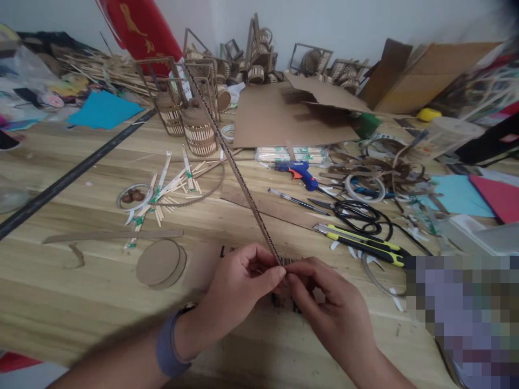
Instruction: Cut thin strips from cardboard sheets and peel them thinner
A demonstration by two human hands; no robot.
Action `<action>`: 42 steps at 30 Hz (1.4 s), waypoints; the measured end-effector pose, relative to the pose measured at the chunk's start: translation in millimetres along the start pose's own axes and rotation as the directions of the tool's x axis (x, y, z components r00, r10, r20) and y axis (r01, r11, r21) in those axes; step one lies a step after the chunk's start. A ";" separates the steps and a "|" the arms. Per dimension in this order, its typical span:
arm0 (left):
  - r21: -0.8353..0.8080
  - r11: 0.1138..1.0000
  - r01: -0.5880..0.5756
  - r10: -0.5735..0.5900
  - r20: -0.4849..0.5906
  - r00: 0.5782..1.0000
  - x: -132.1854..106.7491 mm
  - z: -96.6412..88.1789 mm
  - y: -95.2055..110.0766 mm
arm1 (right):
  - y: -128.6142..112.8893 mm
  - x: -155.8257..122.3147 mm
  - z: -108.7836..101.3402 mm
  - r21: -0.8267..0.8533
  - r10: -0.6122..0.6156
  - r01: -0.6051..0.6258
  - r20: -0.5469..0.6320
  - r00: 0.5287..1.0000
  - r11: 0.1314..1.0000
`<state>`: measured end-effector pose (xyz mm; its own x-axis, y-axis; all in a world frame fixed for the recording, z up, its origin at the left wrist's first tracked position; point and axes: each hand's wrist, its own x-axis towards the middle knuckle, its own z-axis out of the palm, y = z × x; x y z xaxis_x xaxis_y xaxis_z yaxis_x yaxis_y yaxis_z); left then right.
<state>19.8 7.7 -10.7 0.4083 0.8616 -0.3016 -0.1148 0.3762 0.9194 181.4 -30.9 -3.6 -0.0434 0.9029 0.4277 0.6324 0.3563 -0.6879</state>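
Both my hands meet low in the middle of the wooden table (81, 292). My left hand (239, 286) and my right hand (324, 308) each pinch the near end of a long thin corrugated cardboard strip (235, 173). The strip rises away from my fingers toward the upper left, over the table. A purple band sits on my left wrist. Two stacked cardboard discs (160, 263) lie just left of my left hand. A flat cardboard piece with dark print lies under my fingers.
Yellow-black utility knives (365, 243), black scissors (348, 210), a blue glue gun (300, 173) and tape rolls lie to the right. Stick-built lanterns (198, 129), loose bamboo sticks (170, 183), a large cardboard sheet (284, 116) and a long black ruler (73, 175) lie beyond.
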 end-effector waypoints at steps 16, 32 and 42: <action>-0.219 0.974 0.062 -0.047 0.072 0.996 1.4 3.0 -2.6 | 9.6 -9.6 6.0 -0.186 -0.161 0.151 -0.041 0.986 0.971; 0.488 0.852 -0.192 0.203 0.030 0.979 -6.7 -0.2 5.4 | 11.2 -10.0 5.4 -0.279 -0.197 0.182 -0.028 0.980 0.943; 0.772 0.407 -0.489 0.488 0.268 0.830 -10.3 -0.8 -8.0 | 13.3 -7.9 4.5 -0.295 -0.285 0.278 0.017 0.958 0.914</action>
<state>15.7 -4.0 -15.1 0.5260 0.8078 0.2661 0.4527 -0.5308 0.7164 186.7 -32.2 -18.7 -0.2355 0.7677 0.5959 0.7942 0.5054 -0.3372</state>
